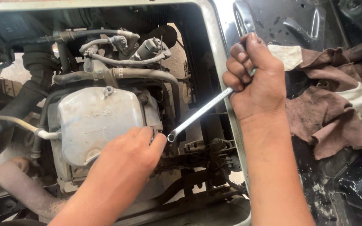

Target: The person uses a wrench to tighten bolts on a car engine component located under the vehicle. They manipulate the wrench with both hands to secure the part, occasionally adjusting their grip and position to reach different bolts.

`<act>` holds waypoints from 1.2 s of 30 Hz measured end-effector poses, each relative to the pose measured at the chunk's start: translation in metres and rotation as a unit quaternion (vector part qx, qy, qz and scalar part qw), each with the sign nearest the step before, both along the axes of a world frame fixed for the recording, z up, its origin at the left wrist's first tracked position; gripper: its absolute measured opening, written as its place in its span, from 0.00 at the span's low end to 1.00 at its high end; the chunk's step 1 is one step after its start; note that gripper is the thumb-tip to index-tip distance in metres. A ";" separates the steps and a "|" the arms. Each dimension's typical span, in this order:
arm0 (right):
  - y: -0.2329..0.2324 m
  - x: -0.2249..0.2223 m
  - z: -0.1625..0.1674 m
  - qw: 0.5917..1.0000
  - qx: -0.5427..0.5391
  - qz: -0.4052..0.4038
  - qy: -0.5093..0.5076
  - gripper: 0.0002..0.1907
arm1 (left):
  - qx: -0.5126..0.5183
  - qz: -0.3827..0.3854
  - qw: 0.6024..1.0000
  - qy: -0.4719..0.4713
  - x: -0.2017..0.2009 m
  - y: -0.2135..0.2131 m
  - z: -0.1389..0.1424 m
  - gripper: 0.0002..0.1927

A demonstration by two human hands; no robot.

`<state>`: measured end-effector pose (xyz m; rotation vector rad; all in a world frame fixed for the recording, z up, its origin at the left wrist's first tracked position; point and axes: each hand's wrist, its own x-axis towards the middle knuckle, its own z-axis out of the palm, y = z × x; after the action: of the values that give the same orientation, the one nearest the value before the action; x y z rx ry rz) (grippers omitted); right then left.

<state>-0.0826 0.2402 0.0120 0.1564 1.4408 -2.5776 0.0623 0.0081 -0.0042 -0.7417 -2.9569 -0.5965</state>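
Right hand (258, 81) fist-clenched around the upper end of the ring spanner (202, 111); its ring end hangs just beside left hand (130, 157), fingers curled against the grey engine cover (99, 119); brown rag (332, 113) lies right.

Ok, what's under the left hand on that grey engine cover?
The left hand rests on the dusty grey metal engine cover's lower right corner. Its fingers hide whatever they touch there, near the long silver ring spanner's end.
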 end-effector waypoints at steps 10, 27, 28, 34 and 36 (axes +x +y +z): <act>-0.002 0.001 -0.001 1.000 0.017 0.004 0.009 0.08 | -0.093 -0.020 0.995 0.041 -0.018 -0.005 -0.007 0.05; 0.001 0.002 0.000 1.000 0.014 0.007 0.016 0.08 | -0.091 -0.024 0.994 0.058 -0.004 0.003 0.005 0.10; 0.001 0.002 -0.001 1.000 0.016 0.008 0.017 0.07 | -0.095 -0.024 0.994 0.049 -0.001 0.005 0.006 0.09; 0.003 0.003 -0.002 1.000 0.015 -0.006 0.013 0.07 | -0.130 -0.019 0.990 0.052 -0.006 0.006 0.005 0.03; 0.003 0.004 -0.002 1.000 0.010 -0.001 0.011 0.07 | -0.164 0.006 0.986 0.019 -0.012 0.004 0.000 0.14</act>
<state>-0.0790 0.2433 0.0100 0.1331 1.4746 -2.5749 0.0508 0.0118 -0.0039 -0.7450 -3.0554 -0.0908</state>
